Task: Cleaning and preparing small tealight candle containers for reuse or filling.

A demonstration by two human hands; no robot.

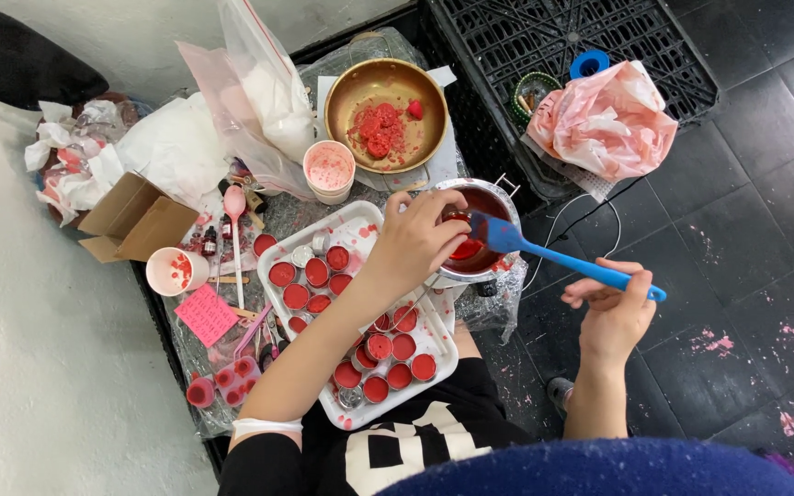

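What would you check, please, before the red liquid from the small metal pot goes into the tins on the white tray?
1. Left hand grips metal pot rim: ok.
2. Right hand holds blue spatula, blade in the pot: ok.
3. Pot holds red liquid: ok.
4. White tray beside pot: ok.
5. Empty tins left: a few silvery ones, mostly filled red.
6. Liquid runny enough: cannot tell.
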